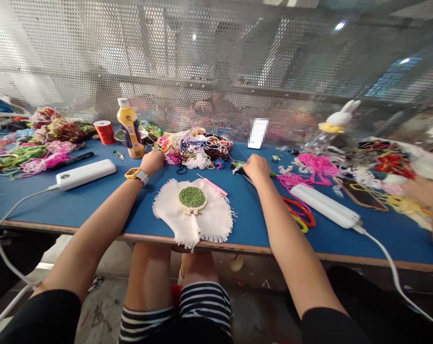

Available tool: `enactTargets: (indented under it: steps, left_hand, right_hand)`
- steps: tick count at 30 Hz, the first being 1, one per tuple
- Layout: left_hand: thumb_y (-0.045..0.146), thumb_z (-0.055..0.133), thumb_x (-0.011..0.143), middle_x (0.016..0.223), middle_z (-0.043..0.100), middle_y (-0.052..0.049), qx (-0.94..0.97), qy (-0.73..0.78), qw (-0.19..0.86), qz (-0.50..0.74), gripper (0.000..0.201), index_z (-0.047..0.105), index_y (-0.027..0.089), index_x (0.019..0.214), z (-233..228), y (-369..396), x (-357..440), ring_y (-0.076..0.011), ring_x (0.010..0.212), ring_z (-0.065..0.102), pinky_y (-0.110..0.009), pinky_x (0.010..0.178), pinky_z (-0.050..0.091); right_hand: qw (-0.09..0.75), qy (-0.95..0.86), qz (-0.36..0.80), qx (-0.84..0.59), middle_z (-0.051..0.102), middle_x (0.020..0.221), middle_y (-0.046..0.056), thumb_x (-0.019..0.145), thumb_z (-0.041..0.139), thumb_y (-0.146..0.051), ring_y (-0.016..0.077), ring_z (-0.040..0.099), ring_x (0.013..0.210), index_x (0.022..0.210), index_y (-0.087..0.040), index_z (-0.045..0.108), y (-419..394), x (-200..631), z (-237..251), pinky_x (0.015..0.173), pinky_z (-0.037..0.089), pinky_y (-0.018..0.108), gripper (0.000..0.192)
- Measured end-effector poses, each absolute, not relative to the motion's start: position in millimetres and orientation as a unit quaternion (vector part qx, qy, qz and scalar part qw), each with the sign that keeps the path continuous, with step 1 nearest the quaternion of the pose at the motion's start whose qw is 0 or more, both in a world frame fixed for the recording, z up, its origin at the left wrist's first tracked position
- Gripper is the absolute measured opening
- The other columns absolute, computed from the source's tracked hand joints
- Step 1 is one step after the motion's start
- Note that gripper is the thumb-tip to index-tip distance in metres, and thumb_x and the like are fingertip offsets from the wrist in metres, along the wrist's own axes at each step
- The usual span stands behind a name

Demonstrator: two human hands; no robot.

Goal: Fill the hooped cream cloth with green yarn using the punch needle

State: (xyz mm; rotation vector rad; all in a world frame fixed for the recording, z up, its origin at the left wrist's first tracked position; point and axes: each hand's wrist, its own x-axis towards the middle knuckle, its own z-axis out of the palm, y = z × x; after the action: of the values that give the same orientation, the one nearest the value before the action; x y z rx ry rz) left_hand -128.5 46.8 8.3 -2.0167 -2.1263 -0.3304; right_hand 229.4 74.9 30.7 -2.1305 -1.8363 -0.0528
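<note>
My left hand [153, 161] is closed at the left edge of a tangled multicoloured yarn pile [202, 149], beside a yellow drink bottle [130, 130]. What its fingers hold, if anything, is hidden. Right of the pile, my right hand [258, 168] has its fingers pressed together by a dark green crumpled item [238, 166]; I cannot make out what is in them. Between my forearms lies a white fringed cloth [169, 203] with a small embroidery hoop [193, 210] framing green looped stitching [192, 196]. A pink-handled punch needle [215, 186] rests at the cloth's upper right.
White power banks [87, 175] [325, 205] with cables lie on both sides. Red-handled scissors [302, 210] sit under my right forearm. A phone [258, 134] leans against the perforated metal screen [187, 62]. At right, another person's hand [426, 193] touches yellow yarn [398, 203].
</note>
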Motion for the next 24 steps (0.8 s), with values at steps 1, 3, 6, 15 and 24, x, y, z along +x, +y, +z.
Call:
enactTargets:
  steps: [1,3,6,15,24]
  left_hand:
    - [0.020,0.048,0.081,0.106,0.070,-0.015,-0.682,-0.717,0.103,-0.102,0.036,0.071,0.018,0.109,8.0,46.6,-127.9,-0.0320,0.100,0.065,-0.039,0.082,0.051]
    - [0.023,0.045,0.084,0.106,0.070,-0.017,-0.686,-0.713,0.117,-0.087,0.037,0.071,0.017,0.110,8.9,45.9,-127.6,-0.0333,0.100,0.065,-0.040,0.081,0.051]
    - [0.022,0.042,0.084,0.105,0.070,-0.019,-0.696,-0.703,0.133,-0.068,0.038,0.071,0.015,0.108,12.8,44.6,-128.2,-0.0350,0.099,0.065,-0.041,0.079,0.051]
    - [0.018,0.046,0.079,0.102,0.070,-0.020,-0.700,-0.692,0.170,-0.039,0.034,0.070,0.013,0.103,27.1,37.8,-131.5,-0.0347,0.097,0.066,-0.037,0.074,0.051]
    - [0.039,0.041,0.088,0.090,0.071,-0.019,-0.690,-0.700,0.171,-0.074,0.041,0.072,0.012,0.088,44.2,20.8,-118.3,-0.0332,0.088,0.068,-0.035,0.069,0.050]
  right_hand:
    - [0.151,-0.632,-0.016,-0.760,0.067,0.112,0.020,0.084,0.056,-0.016,0.0315,0.063,0.107,0.111,-0.010,0.066,77.2,234.1,30.9,0.088,0.051,0.039,0.030]
    - [0.116,-0.606,-0.008,-0.787,0.064,0.116,0.023,0.083,0.056,-0.013,0.0324,0.062,0.110,0.115,-0.009,0.066,82.3,248.0,30.9,0.088,0.051,0.040,0.034]
    - [0.071,-0.584,0.011,-0.809,0.062,0.119,0.026,0.078,0.062,-0.013,0.0351,0.061,0.112,0.116,-0.007,0.066,89.1,272.0,29.0,0.086,0.052,0.042,0.039]
    - [0.016,-0.583,0.087,-0.807,0.070,0.072,0.015,0.068,0.065,-0.004,0.0277,0.069,0.079,0.089,-0.009,0.074,102.2,286.6,20.3,0.072,0.055,0.036,0.023]
    - [0.038,-0.658,0.031,-0.752,0.067,0.113,0.017,0.071,0.069,-0.017,0.0265,0.065,0.099,0.112,-0.012,0.068,120.9,293.4,40.5,0.081,0.052,0.032,0.041]
